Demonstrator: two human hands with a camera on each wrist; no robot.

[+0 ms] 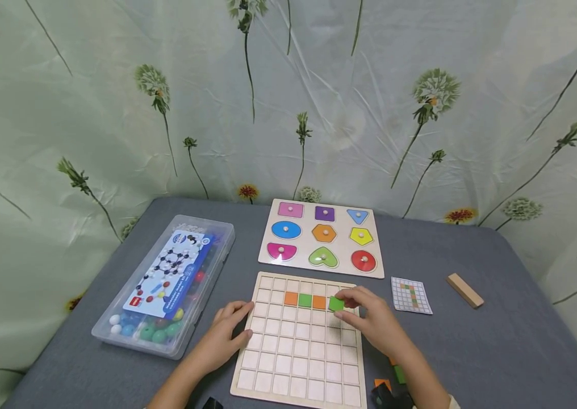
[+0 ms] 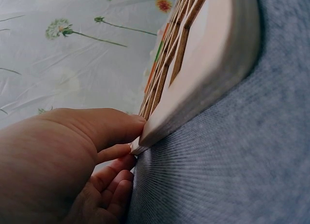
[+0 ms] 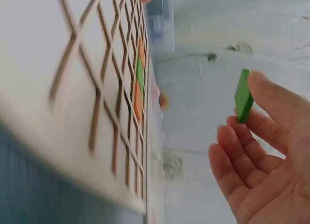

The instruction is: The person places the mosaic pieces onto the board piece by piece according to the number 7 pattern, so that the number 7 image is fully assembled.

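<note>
A wooden grid board (image 1: 296,359) lies flat on the table. In its second row from the far edge sit an orange square tile (image 1: 291,299), a green one (image 1: 305,300) and another orange one (image 1: 318,301), side by side. My right hand (image 1: 377,321) pinches a green square tile (image 3: 243,96) between thumb and fingertips, raised over the same row to the right of these. With relaxed fingers, my left hand (image 1: 219,341) touches the board's left edge; its thumb (image 2: 114,125) and fingertips lie against the side.
Behind the board lies a shape puzzle (image 1: 299,224) with knobbed pieces. At the left is a clear plastic case (image 1: 115,335) of coloured balls. A small pattern card (image 1: 411,295) and a wooden block (image 1: 464,291) lie right. Loose orange and green tiles (image 1: 383,383) sit near my right forearm.
</note>
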